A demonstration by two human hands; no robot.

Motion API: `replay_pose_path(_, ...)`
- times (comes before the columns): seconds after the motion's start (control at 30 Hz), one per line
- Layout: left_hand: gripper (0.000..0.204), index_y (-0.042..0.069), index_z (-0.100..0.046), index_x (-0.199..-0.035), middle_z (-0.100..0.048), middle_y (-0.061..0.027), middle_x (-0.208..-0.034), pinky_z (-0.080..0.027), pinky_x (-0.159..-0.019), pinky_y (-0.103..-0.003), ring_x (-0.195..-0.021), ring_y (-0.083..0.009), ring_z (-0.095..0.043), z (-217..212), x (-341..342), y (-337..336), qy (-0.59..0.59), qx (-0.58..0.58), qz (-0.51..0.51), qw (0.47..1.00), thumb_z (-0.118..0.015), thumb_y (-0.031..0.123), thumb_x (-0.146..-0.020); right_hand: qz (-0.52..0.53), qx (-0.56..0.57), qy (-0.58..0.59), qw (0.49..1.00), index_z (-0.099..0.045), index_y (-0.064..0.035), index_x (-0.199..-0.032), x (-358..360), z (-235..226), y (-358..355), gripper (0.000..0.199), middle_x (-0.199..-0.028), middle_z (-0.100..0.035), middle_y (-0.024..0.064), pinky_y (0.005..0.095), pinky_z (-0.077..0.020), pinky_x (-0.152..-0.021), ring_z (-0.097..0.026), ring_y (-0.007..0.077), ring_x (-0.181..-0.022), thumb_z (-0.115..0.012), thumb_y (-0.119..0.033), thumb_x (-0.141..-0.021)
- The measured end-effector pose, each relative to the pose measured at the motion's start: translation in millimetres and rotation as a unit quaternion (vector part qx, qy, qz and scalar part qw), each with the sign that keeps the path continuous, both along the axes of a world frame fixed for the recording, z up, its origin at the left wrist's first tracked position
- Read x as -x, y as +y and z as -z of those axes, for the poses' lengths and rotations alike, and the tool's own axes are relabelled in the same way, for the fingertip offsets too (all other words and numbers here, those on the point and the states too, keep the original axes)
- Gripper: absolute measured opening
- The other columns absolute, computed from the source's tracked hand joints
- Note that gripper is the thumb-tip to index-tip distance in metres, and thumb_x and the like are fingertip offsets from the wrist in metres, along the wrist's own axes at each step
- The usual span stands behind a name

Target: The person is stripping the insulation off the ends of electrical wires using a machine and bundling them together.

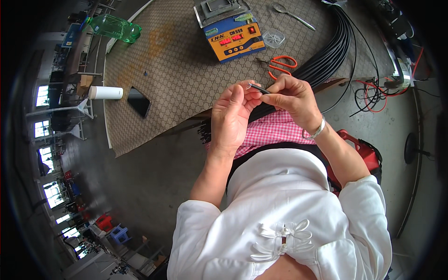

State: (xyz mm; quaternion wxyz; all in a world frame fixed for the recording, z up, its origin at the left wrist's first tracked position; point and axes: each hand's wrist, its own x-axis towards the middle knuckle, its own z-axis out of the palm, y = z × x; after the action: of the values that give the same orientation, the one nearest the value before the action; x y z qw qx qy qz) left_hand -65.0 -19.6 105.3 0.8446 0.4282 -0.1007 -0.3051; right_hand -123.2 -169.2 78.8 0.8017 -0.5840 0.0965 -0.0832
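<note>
Over the near edge of the table I hold up the end of a thin black cable [259,88]. My right hand [298,101] pinches it between thumb and fingers, just behind the tip. Fine pale wires [249,86] stick out of the cut end. Close beside them is my left hand [229,116], palm turned up, its fingers loosely curled under the tip and its thumb standing apart. Whether those fingertips touch the cable is hard to see. A large bundle of black cables [329,49] curves across the table at the right and passes behind my hands onto my lap.
Orange-handled cutters [283,63] lie beyond my hands, near an orange and blue machine [235,42] and a small clear dish [273,38]. A spoon [294,16] is farther back. Leftward are a phone [138,101], a white tumbler [106,93] and a green bottle [114,28].
</note>
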Motion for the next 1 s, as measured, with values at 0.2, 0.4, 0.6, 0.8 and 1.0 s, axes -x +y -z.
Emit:
replay_pose_path(0.2,0.022,0.002,-0.058,-0.097,-0.06,-0.0058,-0.091,-0.046,-0.078,-0.027,-0.083,-0.0119,-0.056,8,1,-3,0.005,0.023,-0.006,1.0,-0.051,0.022,-0.09,-0.007,-0.009,0.007,1.0,-0.056,-0.0034,-0.071,1,0,0,0.016,-0.064,-0.054,-0.0031,0.0172,-0.0376,-0.049,-0.047,0.0022,-0.056,-0.072,-0.005,-0.072)
replay_pose_path(0.4,0.02,0.003,-0.058,-0.096,-0.06,-0.0048,-0.087,-0.047,-0.076,-0.026,-0.079,-0.01,-0.056,11,-2,-8,0.047,0.029,0.015,0.998,-0.053,0.022,-0.089,0.0,-0.029,-0.008,1.0,-0.056,-0.0034,-0.072,5,-1,-2,0.015,-0.065,-0.055,-0.0032,0.0173,-0.039,-0.05,-0.048,0.0023,-0.057,-0.071,-0.004,-0.073)
replay_pose_path(0.6,0.025,0.003,-0.055,-0.106,-0.061,-0.0083,-0.098,-0.046,-0.077,-0.028,-0.083,-0.0141,-0.057,15,-2,-9,0.038,-0.092,0.051,0.994,-0.051,0.023,-0.09,-0.127,0.197,-0.007,0.972,-0.057,-0.0015,-0.07,34,5,-52,0.016,-0.066,-0.059,0.0032,0.0243,-0.0433,-0.052,-0.054,0.0115,-0.056,-0.072,-0.004,-0.067)
replay_pose_path(0.8,0.018,0.004,-0.057,-0.102,-0.061,-0.0046,-0.089,-0.046,-0.073,-0.025,-0.078,-0.0106,-0.056,41,-1,-10,0.095,-0.128,0.088,0.983,-0.054,0.016,-0.088,-0.165,0.654,0.274,0.686,-0.059,-0.0019,-0.071,114,116,-168,0.016,-0.069,-0.059,0.0113,0.032,-0.0458,-0.058,-0.058,0.0251,-0.065,-0.068,-0.012,-0.063)
replay_pose_path(1.0,0.015,0.004,-0.057,-0.099,-0.061,-0.0034,-0.087,-0.046,-0.07,-0.023,-0.075,-0.0093,-0.056,49,1,-18,0.097,-0.176,0.093,0.975,-0.054,0.014,-0.088,0.212,0.447,0.212,0.843,-0.064,-0.0021,-0.084,79,83,-202,0.019,-0.068,-0.061,0.0116,0.0306,-0.0467,-0.053,-0.06,0.022,-0.058,-0.061,-0.018,-0.073)
